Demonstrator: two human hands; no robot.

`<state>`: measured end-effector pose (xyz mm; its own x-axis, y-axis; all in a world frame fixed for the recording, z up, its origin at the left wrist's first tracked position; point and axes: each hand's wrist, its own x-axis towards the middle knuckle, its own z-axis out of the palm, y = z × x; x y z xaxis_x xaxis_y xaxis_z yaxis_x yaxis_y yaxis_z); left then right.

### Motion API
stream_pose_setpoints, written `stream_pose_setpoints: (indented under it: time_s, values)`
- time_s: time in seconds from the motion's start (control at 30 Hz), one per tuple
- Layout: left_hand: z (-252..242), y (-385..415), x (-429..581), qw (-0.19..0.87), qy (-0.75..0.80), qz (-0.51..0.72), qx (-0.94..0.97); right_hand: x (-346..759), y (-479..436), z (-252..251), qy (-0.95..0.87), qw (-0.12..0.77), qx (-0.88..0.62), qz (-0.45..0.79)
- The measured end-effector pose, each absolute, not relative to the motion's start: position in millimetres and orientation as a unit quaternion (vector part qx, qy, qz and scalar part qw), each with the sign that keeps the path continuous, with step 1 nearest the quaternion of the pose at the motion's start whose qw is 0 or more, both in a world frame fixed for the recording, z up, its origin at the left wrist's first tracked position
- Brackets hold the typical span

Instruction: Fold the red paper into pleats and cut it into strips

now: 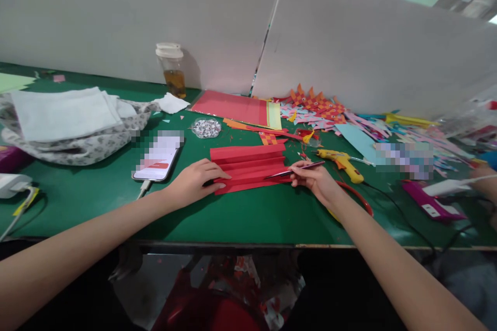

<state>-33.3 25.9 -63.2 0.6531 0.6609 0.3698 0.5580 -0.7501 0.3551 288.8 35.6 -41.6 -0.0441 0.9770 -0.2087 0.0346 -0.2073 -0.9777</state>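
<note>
Pinching a slim tool [280, 172], the right hand [312, 178] aims it leftward over the red paper [252, 169] lying sideways on the desk [248, 220], the left hand [198, 182], grip loosely parted, resting on its left end.

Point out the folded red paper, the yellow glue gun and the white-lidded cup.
Folded red paper [254, 166]: head view, on the creased middle.
Yellow glue gun [342, 161]: head view, on the body.
White-lidded cup [174, 79]: head view, on the clear wall, over the amber liquid.
</note>
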Motion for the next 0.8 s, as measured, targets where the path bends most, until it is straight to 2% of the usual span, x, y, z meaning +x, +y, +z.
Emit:
stream_pose_setpoints:
  time_s: [0.57,0.8]
  values:
    - [-64,27,-34,0.104,0.334,0.239,0.906,334,29,-26,-0.454,0.481,-0.601,0.449]
    - [-62,26,-33,0.101,0.334,0.245,0.905,318,23,-20,-0.417,0.607,-0.569,0.367]
